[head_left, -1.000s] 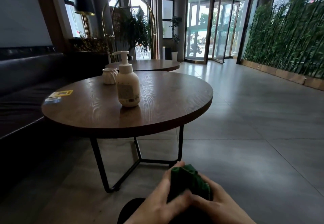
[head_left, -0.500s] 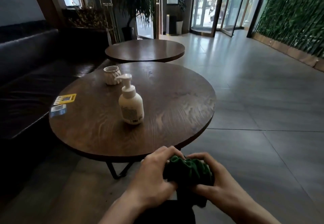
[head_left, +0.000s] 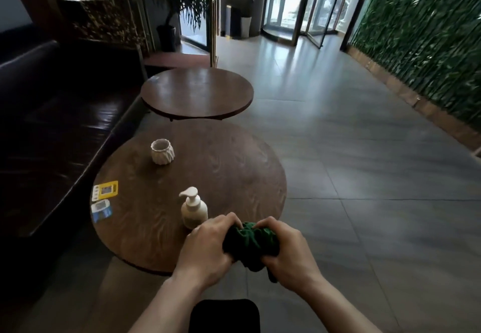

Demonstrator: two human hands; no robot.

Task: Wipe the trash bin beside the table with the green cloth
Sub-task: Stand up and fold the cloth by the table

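Fingers (head_left: pixel 221 224) of both hands bunch the green cloth (head_left: pixel 250 241) above the table (head_left: pixel 234 166)

A lobby: revolving door (head_left: pixel 294 7), sofa (head_left: pixel 59 114), round tables (head_left: pixel 197 93).

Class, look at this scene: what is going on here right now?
A person holds a bunched green cloth in both hands, left hand and right hand, above the near edge of a round wooden table. A pump bottle and a white cup stand on it. Wiping has not started.
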